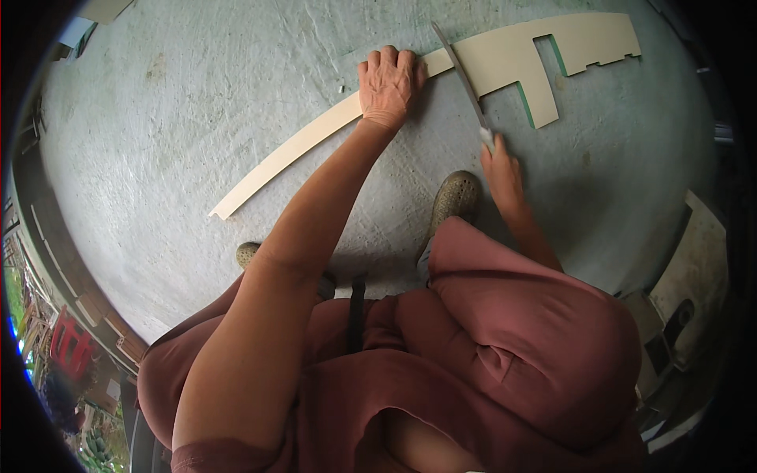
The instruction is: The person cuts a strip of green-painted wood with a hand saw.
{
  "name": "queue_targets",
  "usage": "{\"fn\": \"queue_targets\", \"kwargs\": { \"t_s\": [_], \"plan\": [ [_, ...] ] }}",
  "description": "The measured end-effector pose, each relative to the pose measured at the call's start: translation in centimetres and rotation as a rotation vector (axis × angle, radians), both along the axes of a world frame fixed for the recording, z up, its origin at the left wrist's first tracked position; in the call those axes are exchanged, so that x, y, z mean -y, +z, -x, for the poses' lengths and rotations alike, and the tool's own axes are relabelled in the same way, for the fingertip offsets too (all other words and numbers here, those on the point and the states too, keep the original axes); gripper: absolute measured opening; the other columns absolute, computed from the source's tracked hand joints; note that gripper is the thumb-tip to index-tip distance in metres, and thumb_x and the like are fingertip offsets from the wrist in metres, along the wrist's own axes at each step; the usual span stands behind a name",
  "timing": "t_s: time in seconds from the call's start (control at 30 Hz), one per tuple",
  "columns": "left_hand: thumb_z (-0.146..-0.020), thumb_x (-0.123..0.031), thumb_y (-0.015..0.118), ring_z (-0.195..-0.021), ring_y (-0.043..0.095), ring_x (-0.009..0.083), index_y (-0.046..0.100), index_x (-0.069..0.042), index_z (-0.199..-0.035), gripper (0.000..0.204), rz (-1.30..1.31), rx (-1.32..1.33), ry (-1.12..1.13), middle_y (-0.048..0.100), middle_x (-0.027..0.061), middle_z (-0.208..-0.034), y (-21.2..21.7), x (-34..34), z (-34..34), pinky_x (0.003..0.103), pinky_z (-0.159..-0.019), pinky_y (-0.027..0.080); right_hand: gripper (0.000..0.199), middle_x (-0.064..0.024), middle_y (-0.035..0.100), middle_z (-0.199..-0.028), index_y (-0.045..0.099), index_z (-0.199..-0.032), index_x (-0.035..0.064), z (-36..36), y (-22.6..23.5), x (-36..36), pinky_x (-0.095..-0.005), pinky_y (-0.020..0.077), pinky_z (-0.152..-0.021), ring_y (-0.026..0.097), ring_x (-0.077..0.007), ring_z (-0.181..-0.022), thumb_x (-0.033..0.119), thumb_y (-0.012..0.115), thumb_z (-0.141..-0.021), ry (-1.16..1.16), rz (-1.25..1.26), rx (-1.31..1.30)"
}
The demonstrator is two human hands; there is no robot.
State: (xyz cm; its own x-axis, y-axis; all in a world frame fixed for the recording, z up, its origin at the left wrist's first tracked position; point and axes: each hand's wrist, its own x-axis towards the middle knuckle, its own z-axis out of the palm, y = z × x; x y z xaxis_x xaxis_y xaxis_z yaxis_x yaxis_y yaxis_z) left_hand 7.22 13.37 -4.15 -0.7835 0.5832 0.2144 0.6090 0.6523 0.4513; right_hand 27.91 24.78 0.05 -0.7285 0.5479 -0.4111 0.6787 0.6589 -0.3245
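Note:
A long cream-coloured board (505, 54) with green cut edges lies on the floor. Its left part is a narrow strip; the wider right part has rectangular notches. My left hand (388, 85) presses on the strip, fingers bent over its far edge. To the right of that hand, the narrow grey blade of a hand saw (465, 77) crosses the board where the strip meets the wider part. Its teeth are too small to make out. My right hand (501, 169) is closed round the saw's pale handle, on the near side of the board.
The grey-green concrete floor (197, 102) spreads around the board. My shoe (456, 197) stands close to my right hand. A pale, dirty panel (690, 260) leans at the far right. Planks (87, 307) and a red chair-like thing (71, 344) lie along the left rim.

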Motion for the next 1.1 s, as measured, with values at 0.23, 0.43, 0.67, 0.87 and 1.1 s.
{"fn": "queue_targets", "kwargs": {
  "t_s": [0.23, 0.43, 0.67, 0.87, 1.1],
  "plan": [
    [-0.081, -0.030, 0.058, -0.086, 0.050, 0.0277, 0.057, -0.012, -0.091, 0.021, 0.020, 0.003, -0.014, 0.053, 0.0084, -0.088, 0.4, -0.3, -0.1, 0.040, -0.074, 0.039, 0.030, -0.0260, 0.061, -0.084, 0.046, -0.109, 0.0017, 1.0, 0.7, -0.2, -0.0521, 0.0450, -0.065, 0.057, -0.0460, -0.078, 0.025, 0.048, -0.091, -0.066, 0.030, 0.048],
    [-0.081, -0.030, 0.058, -0.086, 0.051, 0.0277, 0.057, -0.012, -0.090, 0.020, 0.006, 0.019, 0.001, 0.053, 0.0086, -0.087, 0.1, 0.0, 0.1, 0.040, -0.074, 0.039, 0.031, -0.0259, 0.061, -0.078, 0.047, -0.111, 0.0033, 2.5, -0.3, -0.1, -0.0520, 0.0451, -0.066, 0.058, -0.0453, -0.078, 0.026, 0.050, -0.090, -0.033, 0.033, -0.009],
    [-0.081, -0.029, 0.057, -0.085, 0.050, 0.0276, 0.057, -0.012, -0.090, 0.019, 0.049, 0.020, -0.022, 0.053, 0.0086, -0.087, 0.7, -0.4, 0.0, 0.039, -0.074, 0.038, 0.031, -0.0244, 0.061, -0.082, 0.047, -0.111, 0.0046, -1.4, 0.0, 0.5, -0.0522, 0.0452, -0.067, 0.058, -0.0446, -0.079, 0.027, 0.050, -0.090, -0.131, 0.026, 0.018],
    [-0.081, -0.029, 0.058, -0.086, 0.050, 0.0274, 0.058, -0.012, -0.091, 0.020, 0.023, 0.011, -0.002, 0.053, 0.0084, -0.088, 0.1, 0.1, 0.0, 0.039, -0.075, 0.039, 0.027, -0.0247, 0.061, -0.083, 0.047, -0.106, 0.0039, 4.7, -0.5, 0.1, -0.0527, 0.0450, -0.067, 0.058, -0.0447, -0.079, 0.025, 0.049, -0.090, 0.016, -0.038, -0.027],
    [-0.080, -0.030, 0.059, -0.087, 0.050, 0.0272, 0.058, -0.013, -0.091, 0.020, 0.028, 0.016, -0.013, 0.053, 0.0080, -0.088, 0.6, -0.3, -0.2, 0.038, -0.075, 0.038, 0.024, -0.0254, 0.061, -0.083, 0.046, -0.105, 0.0043, -1.4, 0.6, 1.1, -0.0520, 0.0452, -0.066, 0.058, -0.0449, -0.078, 0.023, 0.048, -0.090, -0.126, 0.010, 0.030]
  ]
}}
